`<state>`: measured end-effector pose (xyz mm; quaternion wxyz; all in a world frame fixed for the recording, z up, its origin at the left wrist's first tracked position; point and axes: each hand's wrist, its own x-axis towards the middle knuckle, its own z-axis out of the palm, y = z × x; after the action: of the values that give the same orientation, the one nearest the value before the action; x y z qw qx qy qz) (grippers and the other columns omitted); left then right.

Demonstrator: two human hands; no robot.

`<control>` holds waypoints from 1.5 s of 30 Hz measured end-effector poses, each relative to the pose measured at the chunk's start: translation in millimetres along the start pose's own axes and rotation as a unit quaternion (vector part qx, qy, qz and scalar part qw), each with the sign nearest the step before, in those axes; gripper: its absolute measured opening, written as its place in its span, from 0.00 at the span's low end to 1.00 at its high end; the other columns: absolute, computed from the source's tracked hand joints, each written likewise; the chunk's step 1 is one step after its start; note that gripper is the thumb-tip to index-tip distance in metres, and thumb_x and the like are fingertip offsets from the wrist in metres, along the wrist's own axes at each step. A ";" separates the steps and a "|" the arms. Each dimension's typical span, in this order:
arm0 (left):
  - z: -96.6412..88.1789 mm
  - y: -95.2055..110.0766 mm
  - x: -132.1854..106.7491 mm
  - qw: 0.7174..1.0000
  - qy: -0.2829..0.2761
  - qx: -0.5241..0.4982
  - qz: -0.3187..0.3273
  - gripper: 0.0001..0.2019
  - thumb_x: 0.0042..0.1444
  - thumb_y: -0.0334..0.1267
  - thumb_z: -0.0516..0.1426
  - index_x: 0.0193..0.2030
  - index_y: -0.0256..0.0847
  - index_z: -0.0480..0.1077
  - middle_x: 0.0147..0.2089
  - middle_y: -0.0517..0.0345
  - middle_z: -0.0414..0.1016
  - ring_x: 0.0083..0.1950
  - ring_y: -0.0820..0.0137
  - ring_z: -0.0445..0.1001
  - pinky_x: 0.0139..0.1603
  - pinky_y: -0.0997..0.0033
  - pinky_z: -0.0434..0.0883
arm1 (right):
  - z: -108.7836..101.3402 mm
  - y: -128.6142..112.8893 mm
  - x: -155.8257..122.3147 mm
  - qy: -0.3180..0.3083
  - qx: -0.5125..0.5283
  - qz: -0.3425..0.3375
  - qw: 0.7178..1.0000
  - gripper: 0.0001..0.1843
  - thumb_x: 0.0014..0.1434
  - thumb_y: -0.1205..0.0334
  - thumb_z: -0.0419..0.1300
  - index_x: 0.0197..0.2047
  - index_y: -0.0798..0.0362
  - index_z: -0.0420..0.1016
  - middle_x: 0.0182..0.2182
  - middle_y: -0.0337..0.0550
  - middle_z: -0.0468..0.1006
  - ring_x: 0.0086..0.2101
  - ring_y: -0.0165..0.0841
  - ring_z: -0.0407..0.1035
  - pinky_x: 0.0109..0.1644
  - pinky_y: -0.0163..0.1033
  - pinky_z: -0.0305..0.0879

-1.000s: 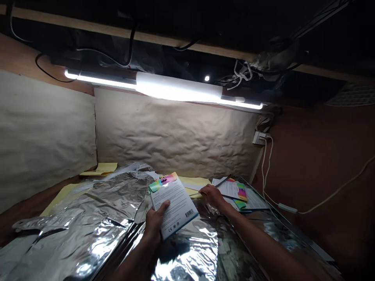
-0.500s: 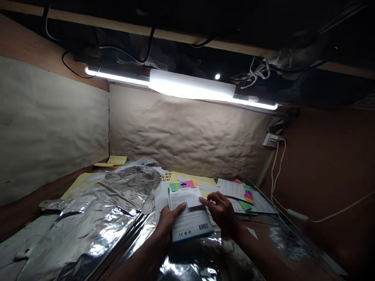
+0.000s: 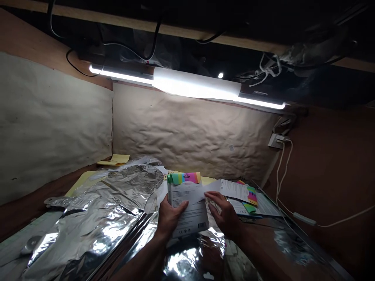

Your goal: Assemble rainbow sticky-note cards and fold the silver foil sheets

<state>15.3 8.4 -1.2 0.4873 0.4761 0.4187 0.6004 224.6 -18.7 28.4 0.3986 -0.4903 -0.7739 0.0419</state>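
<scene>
The left hand [image 3: 171,219] is clamped on a rainbow-topped card package [image 3: 189,210] at lower centre of the frame, its thumb across the front, and a white paper slip [image 3: 205,191] sticks out from the package's upper right. The right hand [image 3: 225,218] is open with fingers spread, just beside the package's right edge, above crinkled aluminium foil [image 3: 99,218], with a printed leaflet [image 3: 234,190] near it toward the right.

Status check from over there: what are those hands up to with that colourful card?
Left hand gripping rainbow-topped retail card. Right hand open beside it, near white paper slip. Crinkled foil sheet under both hands.
</scene>
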 end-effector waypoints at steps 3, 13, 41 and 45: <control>1.1 5.5 -2.2 0.996 -0.011 0.041 0.083 0.21 0.44 0.42 0.70 0.44 0.38 0.73 0.43 0.49 0.82 0.42 0.60 0.81 0.43 0.67 0.77 | 10.1 -10.1 -4.9 0.043 0.123 0.127 0.983 0.30 0.63 0.53 0.58 0.66 0.48 0.60 0.60 0.52 0.69 0.57 0.46 0.67 0.60 0.53 0.65; 3.5 -4.0 -9.2 0.984 -0.117 0.070 0.115 0.18 0.45 0.39 0.69 0.42 0.40 0.72 0.38 0.54 0.81 0.38 0.62 0.79 0.37 0.72 0.75 | 10.1 -10.1 -15.1 0.028 0.383 0.211 0.899 0.31 0.47 0.48 0.73 0.51 0.53 0.72 0.47 0.52 0.81 0.47 0.48 0.75 0.52 0.52 0.71; 10.3 -8.2 -12.0 0.972 -0.228 0.002 0.049 0.19 0.35 0.40 0.72 0.36 0.36 0.78 0.34 0.49 0.81 0.37 0.55 0.79 0.36 0.66 0.73 | 32.7 15.4 -41.7 0.014 0.359 0.201 0.911 0.20 0.38 0.58 0.73 0.38 0.50 0.79 0.33 0.42 0.82 0.33 0.42 0.74 0.37 0.45 0.71; 14.2 -13.5 -13.2 0.970 -0.232 -0.019 0.064 0.18 0.40 0.42 0.70 0.38 0.36 0.79 0.36 0.47 0.82 0.38 0.55 0.79 0.36 0.65 0.74 | 33.1 15.1 -41.7 0.013 0.362 0.212 0.908 0.17 0.40 0.56 0.73 0.35 0.50 0.80 0.31 0.42 0.82 0.33 0.43 0.74 0.37 0.45 0.71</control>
<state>32.6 -1.7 -13.6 0.5408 0.6192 0.2513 0.5109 222.2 -33.1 -25.0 0.5407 -0.4648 -0.5782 0.3966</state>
